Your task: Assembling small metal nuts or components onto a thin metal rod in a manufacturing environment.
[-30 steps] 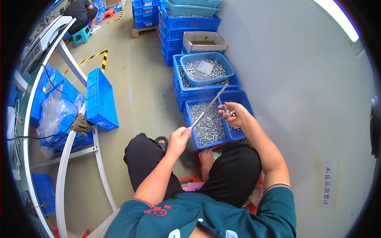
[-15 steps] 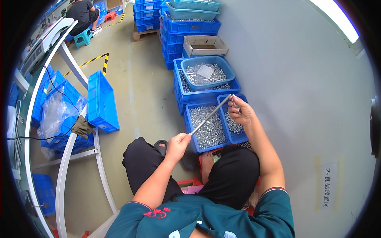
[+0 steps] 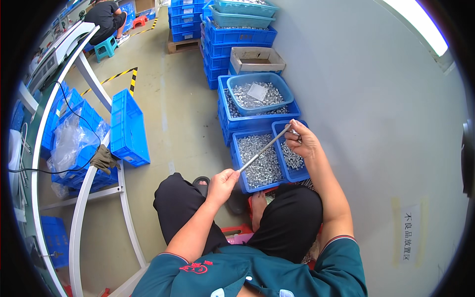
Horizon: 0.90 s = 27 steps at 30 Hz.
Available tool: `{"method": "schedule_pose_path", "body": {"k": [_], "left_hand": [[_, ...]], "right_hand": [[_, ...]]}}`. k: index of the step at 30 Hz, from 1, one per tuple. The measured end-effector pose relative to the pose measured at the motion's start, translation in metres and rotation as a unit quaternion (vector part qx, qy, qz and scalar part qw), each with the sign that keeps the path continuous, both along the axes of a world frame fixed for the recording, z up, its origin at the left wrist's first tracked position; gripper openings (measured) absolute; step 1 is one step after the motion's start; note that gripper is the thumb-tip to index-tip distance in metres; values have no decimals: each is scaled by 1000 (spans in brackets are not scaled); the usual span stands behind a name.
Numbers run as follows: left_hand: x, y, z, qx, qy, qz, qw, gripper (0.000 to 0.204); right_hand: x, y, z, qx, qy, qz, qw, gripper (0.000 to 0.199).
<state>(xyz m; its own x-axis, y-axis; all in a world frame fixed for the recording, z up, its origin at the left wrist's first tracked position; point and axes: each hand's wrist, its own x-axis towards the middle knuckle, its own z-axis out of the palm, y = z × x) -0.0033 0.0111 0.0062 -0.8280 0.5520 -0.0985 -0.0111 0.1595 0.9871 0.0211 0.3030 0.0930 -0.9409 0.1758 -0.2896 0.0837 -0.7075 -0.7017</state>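
Note:
A thin grey metal rod slants between my hands, above a blue bin of small silvery metal fittings. My left hand is closed round its lower end, over my knees. At the upper end, the thumb and fingertips of my right hand pinch close to the rod's tip. Small shiny pieces show among the curled fingers of that hand; their exact kind is hard to make out. Below the right hand is a narrower blue bin with more small fittings.
A light-blue basin of fittings sits on a larger blue crate farther off. Beyond are an open carton and stacked blue crates. A white-framed bench runs along the left, and a grey wall on the right.
The rod stays between both hands and has turned slightly, its sheen now duller. My right fingertips have shifted a little at its upper end. The whole view has shifted very slightly.

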Motion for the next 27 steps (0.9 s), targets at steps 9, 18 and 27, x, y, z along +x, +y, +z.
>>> {"method": "schedule_pose_path", "body": {"k": [9,18,27], "left_hand": [[0,-1,1,-8,4,-10,1000,27],[-1,6,1,50,-34,17,998,29],[-5,9,-2,99,-82,8,992,28]], "right_hand": [[1,-4,10,53,-28,15,998,19],[0,-38,18,146,-83,191,967,25],[-2,-53,9,184,-158,275,930,25]]}}
